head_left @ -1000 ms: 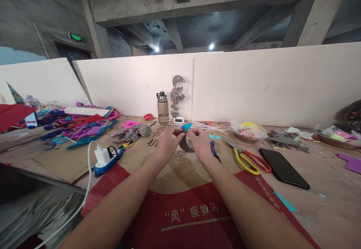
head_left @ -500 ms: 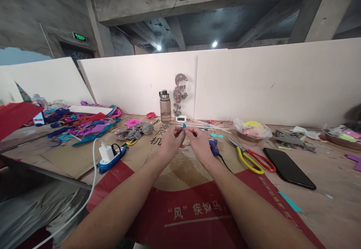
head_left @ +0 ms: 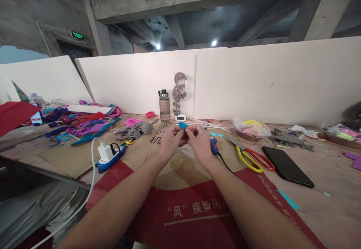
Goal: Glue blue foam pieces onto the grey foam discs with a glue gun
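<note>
A small blue felt piece point(head_left: 182, 125) is pinched between my two hands, over the brown cardboard point(head_left: 169, 179). My left hand point(head_left: 171, 140) grips its left side, fingers closed. On the right side, my right hand point(head_left: 198, 139) holds it between thumb and fingers. Just right of my right hand lies a dark blue glue gun point(head_left: 214, 146), partly hidden, with a black cord. Small light-blue cut shapes point(head_left: 216, 134) rest beyond it.
Scissors point(head_left: 252, 159) and a black phone point(head_left: 287, 166) lie at right, near a bowl of wrapped material point(head_left: 251, 129). A bottle point(head_left: 164, 108) stands behind my hands. At left are a blue power strip point(head_left: 111, 160), grey yarn point(head_left: 146, 127) and felt scraps point(head_left: 90, 127).
The blue piece now shows a wider, flatter face between my fingers. My hands stay close together in nearly the same place, and the view has shifted slightly.
</note>
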